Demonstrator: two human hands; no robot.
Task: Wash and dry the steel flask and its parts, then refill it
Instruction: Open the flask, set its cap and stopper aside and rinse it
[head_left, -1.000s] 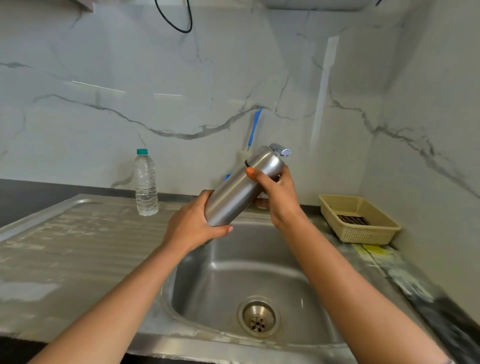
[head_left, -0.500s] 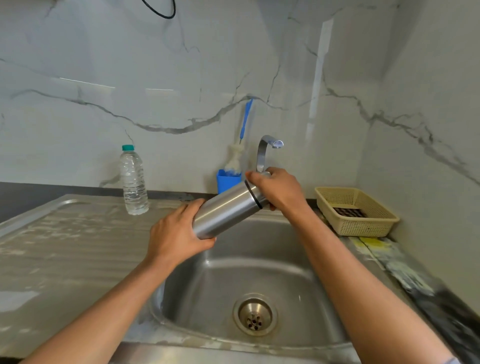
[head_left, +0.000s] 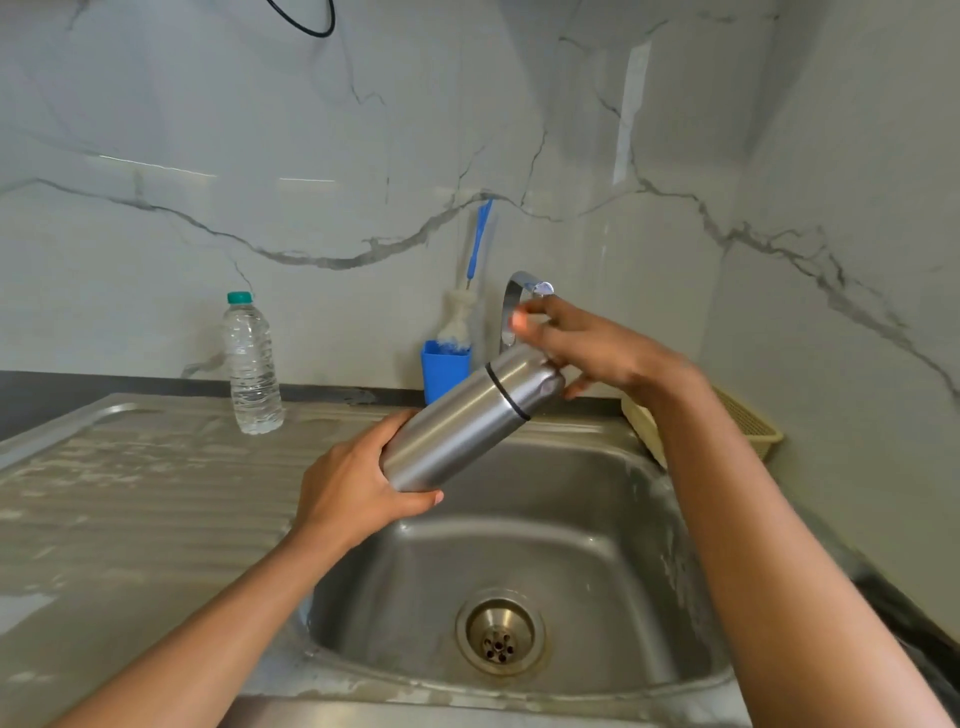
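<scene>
Over the sink (head_left: 587, 525) basin, toward its back edge: steel flask (head_left: 457, 426) held tilted, cap (head_left: 524, 379) end raised and pointing at the tap (head_left: 519, 288). Left hand (head_left: 353, 493) wraps the base firmly. Right hand (head_left: 597, 353) sits at the cap end, fingers spread and mostly straight; not clamped on the cap, thumb contact uncertain. Cap looks seated, with a black ring at the join. Judgement: the step in hand is unscrewing the cap. To do it well: close the right fingers fully round the cap, use the left as anchor, turn in short re-grips, and work above the basin so spills or a dropped cap land there. Smooth steel; slipping is the risk.
</scene>
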